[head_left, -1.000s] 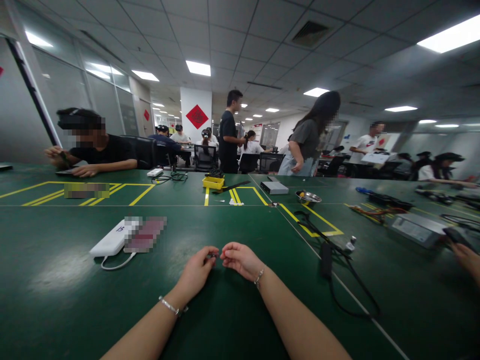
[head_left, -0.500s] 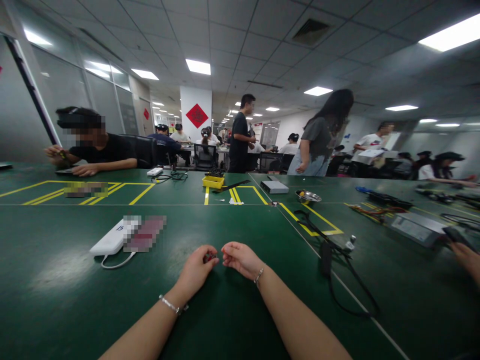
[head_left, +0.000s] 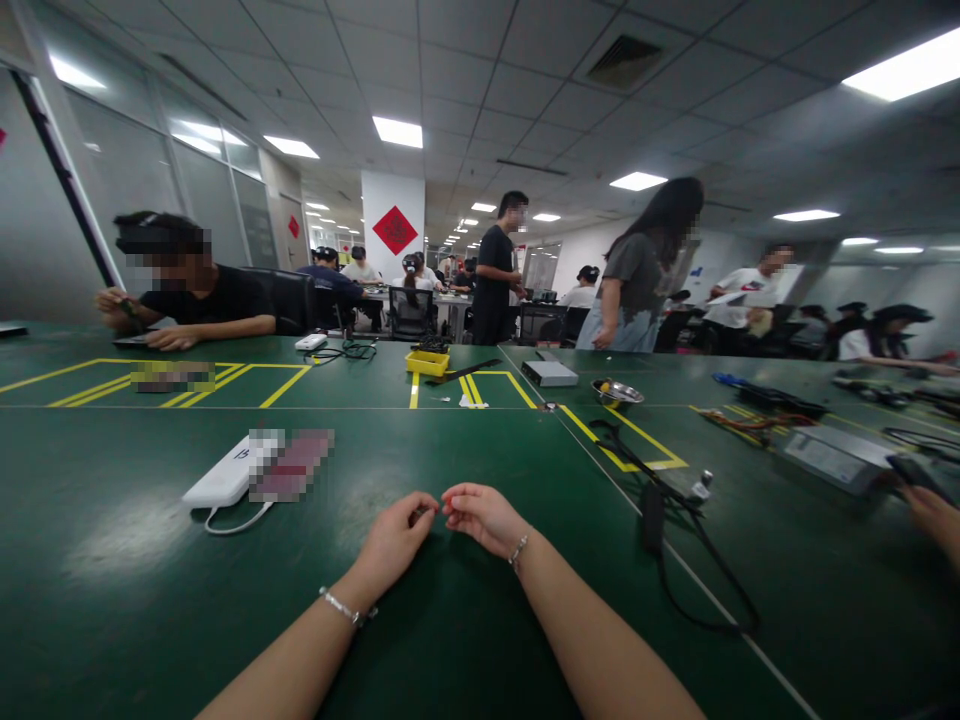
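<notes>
Over the green table (head_left: 420, 650), my left hand (head_left: 394, 538) is closed, its thumb and fingers curled in a pinch. What it holds, if anything, is hidden by the fingers. Just to its right, my right hand (head_left: 484, 520) is pinched too, with its fingertips almost meeting those of the left. A tiny reddish spot shows at the right fingertips, too small to name. Left of my hands lie a white power bank (head_left: 225, 478) with a short white cable (head_left: 236, 527) and a blurred dark red flat object (head_left: 292, 468).
To the right lie a black cable with an adapter (head_left: 651, 518) and a metal power supply box (head_left: 836, 458). Farther back are a yellow tray (head_left: 427, 364), a grey box (head_left: 550, 374) and a metal bowl (head_left: 616, 392). Another person's hand (head_left: 930, 515) reaches in at the right edge.
The small dark red thing seen in my left hand is now hidden, and both hands' fingertips have drawn slightly closer. A standing person in the background has shifted right.
</notes>
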